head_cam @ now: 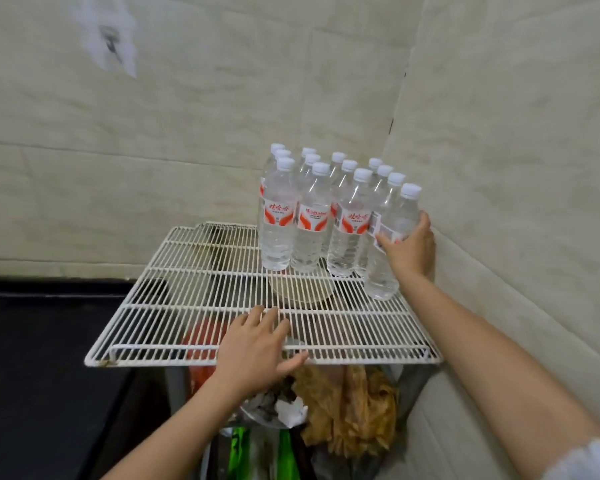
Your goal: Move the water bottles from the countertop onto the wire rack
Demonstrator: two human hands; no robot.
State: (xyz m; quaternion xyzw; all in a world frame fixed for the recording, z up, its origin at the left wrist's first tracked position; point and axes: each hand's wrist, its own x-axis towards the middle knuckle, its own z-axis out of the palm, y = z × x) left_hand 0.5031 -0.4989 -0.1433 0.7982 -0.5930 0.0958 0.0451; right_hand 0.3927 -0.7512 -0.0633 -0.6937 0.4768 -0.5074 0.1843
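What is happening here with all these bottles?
Someone is loading a white wire rack. The right hand grips the nearest bottle, upright at the rack's right side, next to the other bottles standing in rows at the back. The left hand rests open on the rack's front edge.

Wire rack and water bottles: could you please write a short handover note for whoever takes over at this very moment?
Left hand: open, resting flat on the front edge of the wire rack.
Right hand: grips the front-right bottle, which looks set down on the rack by the right wall.
Other bottles: upright in close rows at the rack's back right.
Done: every bottle in view is on the rack.
Left: release the front-right bottle. The dark countertop shows no bottles in view, so check the part out of frame.
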